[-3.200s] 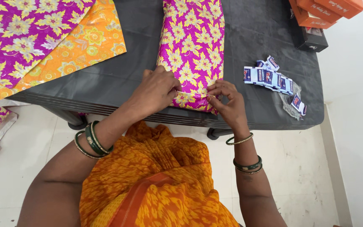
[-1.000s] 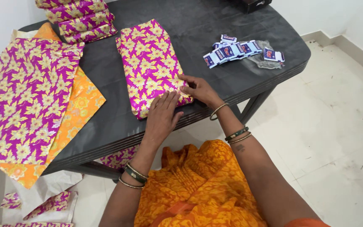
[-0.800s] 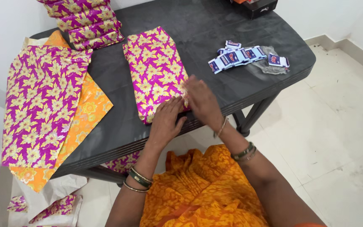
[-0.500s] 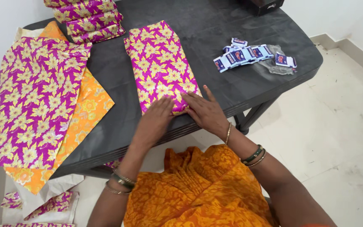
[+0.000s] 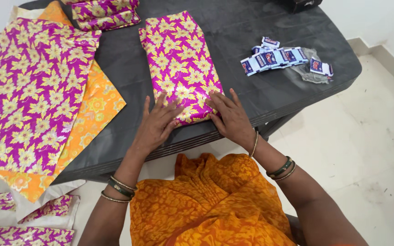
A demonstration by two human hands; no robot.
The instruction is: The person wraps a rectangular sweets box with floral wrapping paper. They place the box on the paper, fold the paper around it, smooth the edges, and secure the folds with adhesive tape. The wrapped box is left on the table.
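A long parcel wrapped in magenta paper with yellow flowers [image 5: 177,64] lies on the dark grey table [image 5: 251,95]. My left hand [image 5: 157,124] rests flat, fingers spread, on the parcel's near left corner. My right hand [image 5: 229,116] lies flat on its near right corner, fingers apart. Neither hand grips anything; both press the near end at the table's front edge.
Loose sheets of magenta floral paper [image 5: 33,86] and orange floral paper [image 5: 94,107] lie at the left. More wrapped parcels [image 5: 108,11] are stacked at the back. Small blue-and-white packets [image 5: 274,58] and crumpled clear plastic [image 5: 308,73] sit at the right. Paper scraps [image 5: 46,210] lie on the floor.
Both hands went from pinching the parcel's end fold to lying flat on its near corners. The view pulled back and turned, so the parcel now lies slanted.
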